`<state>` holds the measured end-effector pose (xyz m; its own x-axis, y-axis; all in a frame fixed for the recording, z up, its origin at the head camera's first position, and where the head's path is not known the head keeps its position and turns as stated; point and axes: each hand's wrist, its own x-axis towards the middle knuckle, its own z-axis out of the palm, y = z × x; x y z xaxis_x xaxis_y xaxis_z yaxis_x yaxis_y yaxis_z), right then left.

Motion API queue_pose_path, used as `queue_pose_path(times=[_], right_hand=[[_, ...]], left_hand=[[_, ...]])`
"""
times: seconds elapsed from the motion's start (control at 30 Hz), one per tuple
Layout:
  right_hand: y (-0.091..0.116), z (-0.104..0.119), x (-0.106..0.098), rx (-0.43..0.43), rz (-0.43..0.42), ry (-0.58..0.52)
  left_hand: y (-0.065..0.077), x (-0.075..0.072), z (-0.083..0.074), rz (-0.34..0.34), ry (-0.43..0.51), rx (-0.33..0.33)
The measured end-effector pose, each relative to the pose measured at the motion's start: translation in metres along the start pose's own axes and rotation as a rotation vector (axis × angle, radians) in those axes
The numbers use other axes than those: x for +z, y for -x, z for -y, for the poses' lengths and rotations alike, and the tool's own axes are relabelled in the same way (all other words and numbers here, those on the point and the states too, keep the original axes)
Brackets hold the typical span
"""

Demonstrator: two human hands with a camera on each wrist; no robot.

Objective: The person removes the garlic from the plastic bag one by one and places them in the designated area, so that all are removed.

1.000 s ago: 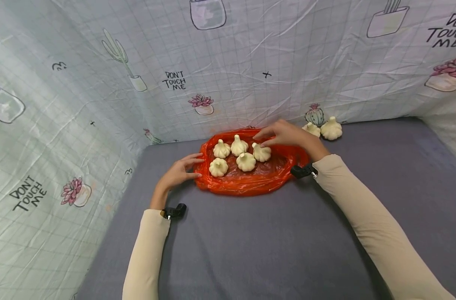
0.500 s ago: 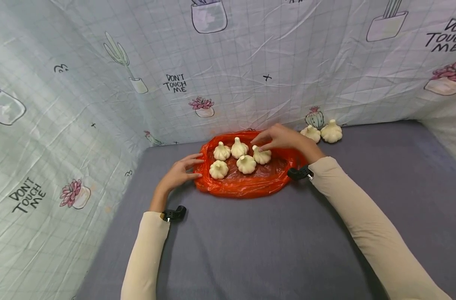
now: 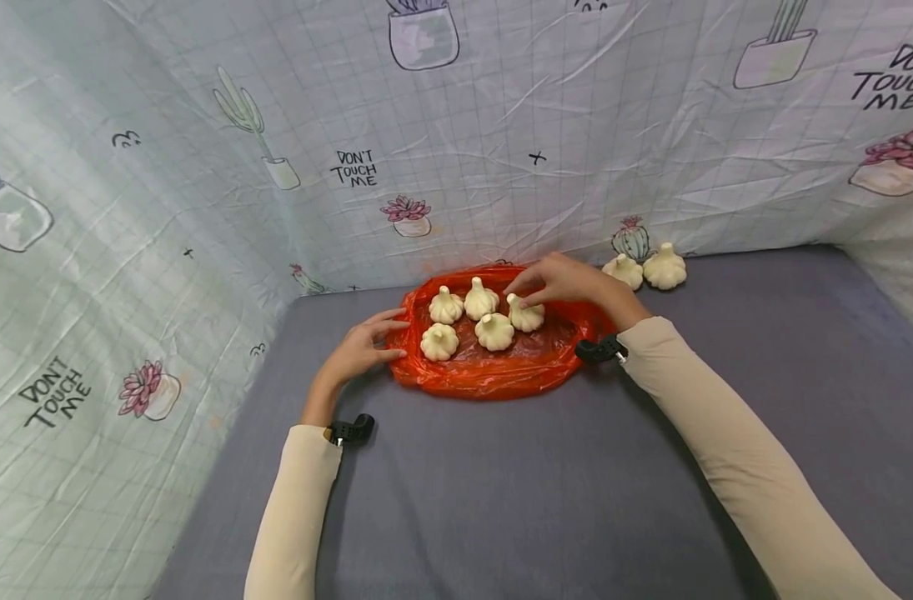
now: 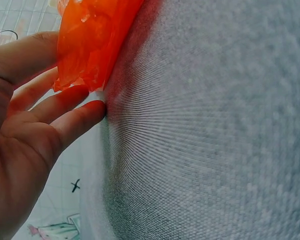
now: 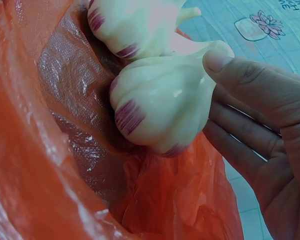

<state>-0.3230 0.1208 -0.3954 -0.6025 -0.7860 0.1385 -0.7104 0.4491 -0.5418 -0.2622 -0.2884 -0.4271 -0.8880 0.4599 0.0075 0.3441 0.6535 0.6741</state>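
An orange-red plastic bag (image 3: 471,385) lies spread on the table with its mouth rolled open. Several garlic bulbs (image 3: 438,342) stand inside, mostly on its left side. My right hand (image 3: 569,279) reaches over the far rim and pinches the rightmost garlic bulb (image 5: 160,102) at its neck, the thumb (image 5: 220,61) on the near side and the fingers behind. That bulb has purple streaks and sits in the bag beside another bulb (image 5: 135,25). At the bag's left edge, my left hand (image 3: 358,346) touches the plastic (image 4: 92,42) with spread, relaxed fingers (image 4: 80,122).
Two more garlic bulbs, the left one (image 3: 624,272) and the right one (image 3: 664,267), stand on the table's back edge beyond my right wrist. A grey cloth (image 3: 441,492) covers the table. Behind and to the left hangs a printed curtain (image 3: 456,167).
My right hand has shifted slightly left and come down onto the rightmost garlic bulb's neck. My left hand stays at the bag's edge. The head view has tilted slightly up.
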Motion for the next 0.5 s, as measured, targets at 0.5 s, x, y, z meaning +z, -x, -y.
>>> queue_pose_path(times=[0.5], right_hand=[[0.0013, 0.0019, 0.0026, 0.005, 0.018, -0.019]], left_hand=[[0.0004, 0.0017, 0.0043, -0.02, -0.009, 0.001]])
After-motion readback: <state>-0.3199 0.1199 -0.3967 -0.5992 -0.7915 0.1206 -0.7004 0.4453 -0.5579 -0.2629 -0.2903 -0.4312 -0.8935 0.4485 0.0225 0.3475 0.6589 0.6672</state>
